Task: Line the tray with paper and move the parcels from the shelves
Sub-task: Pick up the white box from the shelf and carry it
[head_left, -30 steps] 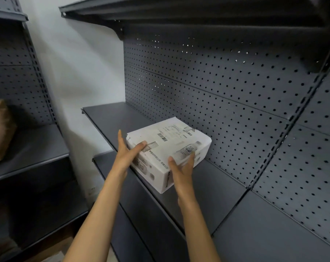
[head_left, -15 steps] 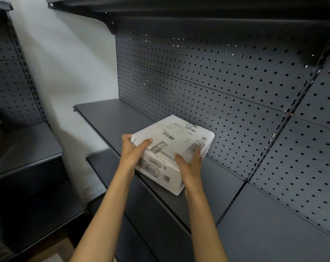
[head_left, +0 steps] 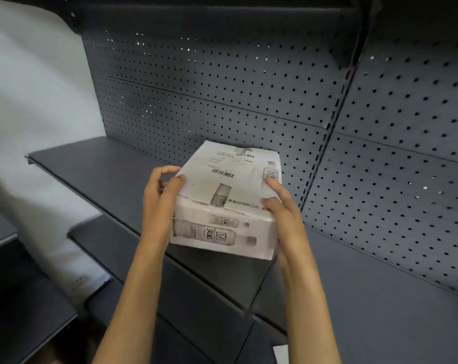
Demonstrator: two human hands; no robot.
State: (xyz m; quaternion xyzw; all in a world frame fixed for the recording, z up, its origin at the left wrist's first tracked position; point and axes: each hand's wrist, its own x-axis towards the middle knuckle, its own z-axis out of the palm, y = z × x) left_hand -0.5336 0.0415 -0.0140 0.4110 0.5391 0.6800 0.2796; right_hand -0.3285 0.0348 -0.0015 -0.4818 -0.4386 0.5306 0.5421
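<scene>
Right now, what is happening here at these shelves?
A person is taking a white box from a dark metal shelf. The left hand grips its left side and the right hand grips its right side. The box is tilted, with its near edge past the front of the shelf. No tray or paper is in view.

bare shelf point(head_left: 96, 169) leftward, pegboard point(head_left: 222, 95) behind

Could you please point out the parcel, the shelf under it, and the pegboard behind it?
parcel point(head_left: 230, 179): head view, on its labelled top face.
shelf point(head_left: 99, 166): head view, on its bare surface left of the parcel.
pegboard point(head_left: 222, 82): head view, on the perforated back panel above the parcel.
</scene>
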